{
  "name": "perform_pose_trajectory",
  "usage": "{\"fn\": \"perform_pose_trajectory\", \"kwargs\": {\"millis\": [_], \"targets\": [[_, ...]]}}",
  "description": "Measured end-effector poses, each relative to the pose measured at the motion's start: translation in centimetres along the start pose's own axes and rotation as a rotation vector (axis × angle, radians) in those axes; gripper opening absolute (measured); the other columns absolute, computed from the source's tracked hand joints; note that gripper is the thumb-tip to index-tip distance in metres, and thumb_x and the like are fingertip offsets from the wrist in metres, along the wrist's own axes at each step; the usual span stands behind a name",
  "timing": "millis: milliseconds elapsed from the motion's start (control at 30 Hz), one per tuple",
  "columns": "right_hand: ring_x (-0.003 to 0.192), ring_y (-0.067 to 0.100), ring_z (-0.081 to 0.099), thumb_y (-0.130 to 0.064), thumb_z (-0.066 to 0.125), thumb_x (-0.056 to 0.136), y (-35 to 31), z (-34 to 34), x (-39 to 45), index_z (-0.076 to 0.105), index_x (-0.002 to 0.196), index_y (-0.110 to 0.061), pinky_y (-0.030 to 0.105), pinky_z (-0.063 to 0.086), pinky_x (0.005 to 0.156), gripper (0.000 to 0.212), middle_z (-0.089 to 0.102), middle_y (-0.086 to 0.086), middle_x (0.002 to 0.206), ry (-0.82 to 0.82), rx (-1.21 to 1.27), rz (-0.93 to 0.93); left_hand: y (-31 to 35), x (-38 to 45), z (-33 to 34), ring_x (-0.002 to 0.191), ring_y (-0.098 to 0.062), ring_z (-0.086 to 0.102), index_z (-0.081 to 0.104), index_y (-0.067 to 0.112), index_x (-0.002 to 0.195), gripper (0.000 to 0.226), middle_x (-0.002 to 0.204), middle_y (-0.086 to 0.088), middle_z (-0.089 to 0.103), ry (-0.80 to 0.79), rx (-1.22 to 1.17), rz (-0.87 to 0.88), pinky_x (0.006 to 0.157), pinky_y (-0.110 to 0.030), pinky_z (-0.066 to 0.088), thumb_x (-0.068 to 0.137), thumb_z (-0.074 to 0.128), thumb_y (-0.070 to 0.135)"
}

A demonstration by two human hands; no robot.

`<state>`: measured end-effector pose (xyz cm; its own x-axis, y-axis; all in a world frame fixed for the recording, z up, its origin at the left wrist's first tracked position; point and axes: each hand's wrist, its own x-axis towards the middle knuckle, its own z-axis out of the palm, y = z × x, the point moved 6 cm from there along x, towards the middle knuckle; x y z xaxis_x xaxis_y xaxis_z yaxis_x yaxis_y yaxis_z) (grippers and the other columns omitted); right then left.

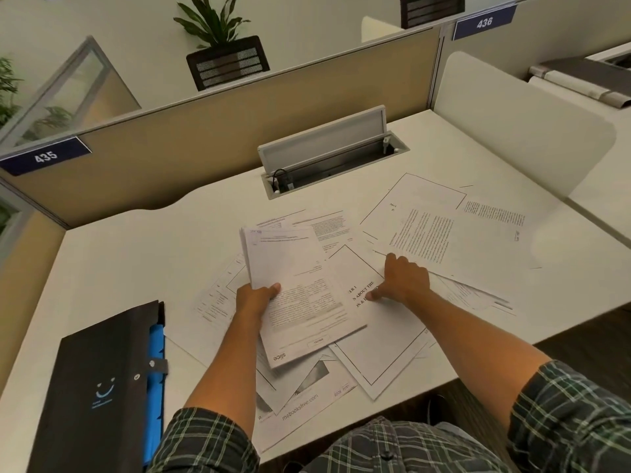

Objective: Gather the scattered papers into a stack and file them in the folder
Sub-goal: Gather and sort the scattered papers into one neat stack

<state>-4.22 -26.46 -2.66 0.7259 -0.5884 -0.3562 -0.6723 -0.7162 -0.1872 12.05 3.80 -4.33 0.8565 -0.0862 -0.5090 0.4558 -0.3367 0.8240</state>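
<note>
My left hand (255, 295) grips a thin stack of printed papers (300, 295) by its left edge, thumb on top, lifted a little above the desk. My right hand (403, 279) rests on a framed title sheet (379, 353) with curled fingers, thumb pressed on the print. More loose papers (444, 227) lie spread over the white desk at the back right, and others (293, 407) near the front edge. A black folder (99, 387) with blue dividers showing at its right side lies at the front left, closed by a strap.
An open cable box (327, 158) with a raised grey lid sits in the desk behind the papers. Beige partitions wall the desk at the back and left; a white divider (519, 131) stands at the right. The desk's front edge (546, 336) runs close to my sleeves.
</note>
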Motion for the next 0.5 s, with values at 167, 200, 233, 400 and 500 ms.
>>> {"fn": "perform_pose_trajectory", "kwargs": {"millis": [167,200,233,400,500], "targets": [[0.095,0.02,0.062,-0.053,0.085,0.071,0.5,0.1,0.3,0.055,0.111,-0.026,0.032,0.043,0.076,0.056,0.068,-0.004,0.108,0.027,0.204,-0.012,-0.3,0.2,0.4,0.079,-0.021,0.063,0.063,-0.004,0.128,0.054,0.087,-0.002,0.066,-0.014,-0.014,-0.02,0.08,-0.036,0.051,0.083,0.085,0.014],[0.089,0.018,0.061,-0.053,0.083,0.073,0.7,-0.1,0.4,0.058,0.102,-0.03,0.031,0.041,0.072,0.044,0.07,-0.006,0.102,0.053,0.222,-0.014,-0.4,0.3,0.5,0.08,-0.022,0.064,0.063,-0.004,0.128,0.054,0.088,-0.003,0.066,-0.018,-0.016,-0.022,0.081,-0.036,0.051,0.083,0.085,0.015],[0.085,0.016,0.061,-0.054,0.08,0.075,1.0,-0.3,0.5,0.06,0.094,-0.032,0.03,0.039,0.069,0.036,0.07,-0.008,0.097,0.072,0.243,-0.013,-0.4,0.4,0.6,0.081,-0.023,0.064,0.062,-0.004,0.128,0.054,0.09,-0.004,0.067,-0.022,-0.019,-0.02,0.081,-0.037,0.051,0.083,0.085,0.015],[0.084,0.018,0.066,-0.054,0.072,0.084,3.0,-2.0,1.3,0.068,0.089,-0.031,0.03,0.046,0.071,0.024,0.068,-0.009,0.089,0.194,0.398,0.016,-0.1,0.4,0.8,0.088,-0.027,0.067,0.064,-0.002,0.128,0.051,0.103,-0.011,0.07,-0.024,-0.03,0.014,0.083,-0.038,0.053,0.084,0.084,0.016],[0.077,0.018,0.063,-0.053,0.069,0.086,4.2,-3.7,1.6,0.07,0.084,-0.031,0.027,0.039,0.064,0.023,0.068,-0.009,0.082,0.302,0.451,0.054,0.3,0.3,0.9,0.082,-0.019,0.066,0.066,0.0,0.127,0.048,0.112,-0.014,0.072,-0.029,-0.033,0.056,0.08,-0.032,0.05,0.084,0.083,0.014]]}}
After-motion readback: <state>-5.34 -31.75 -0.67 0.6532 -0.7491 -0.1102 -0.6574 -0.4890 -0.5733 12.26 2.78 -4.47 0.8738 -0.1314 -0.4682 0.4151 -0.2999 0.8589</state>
